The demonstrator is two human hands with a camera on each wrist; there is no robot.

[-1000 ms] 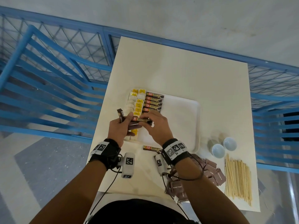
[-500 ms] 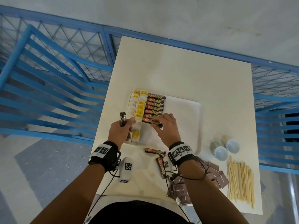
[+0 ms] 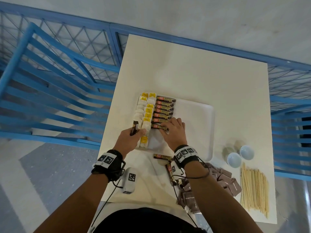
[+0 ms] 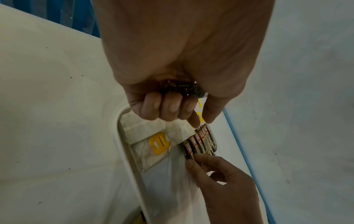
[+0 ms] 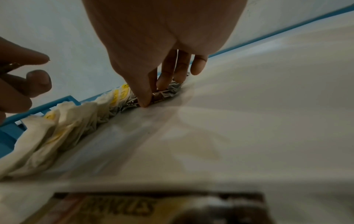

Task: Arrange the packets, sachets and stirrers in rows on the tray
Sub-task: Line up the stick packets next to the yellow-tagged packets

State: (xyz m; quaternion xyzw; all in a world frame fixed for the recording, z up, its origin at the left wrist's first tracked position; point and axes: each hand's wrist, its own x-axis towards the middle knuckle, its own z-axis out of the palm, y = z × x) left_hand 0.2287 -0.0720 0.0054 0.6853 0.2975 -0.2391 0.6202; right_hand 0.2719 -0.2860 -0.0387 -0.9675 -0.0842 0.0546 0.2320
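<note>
White tray (yellow-tagged tea bags)

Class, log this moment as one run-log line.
left hand: grips spare coffee sachets | right hand: sets coffee sachet in tray row | stirrers: untouched

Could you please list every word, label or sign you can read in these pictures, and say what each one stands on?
"GRANULES": on the coffee sachets rowed on the tray; their red brand patch is too small to read.
"Brown Sugar": on a brown sugar packet on the table; only just readable.
Square black-and-white marker patterns, no words: on the wristbands.
"...NULES", cut off and blurred: on a loose sachet in the right wrist view.
Yellow teabag tags: print unreadable.
</note>
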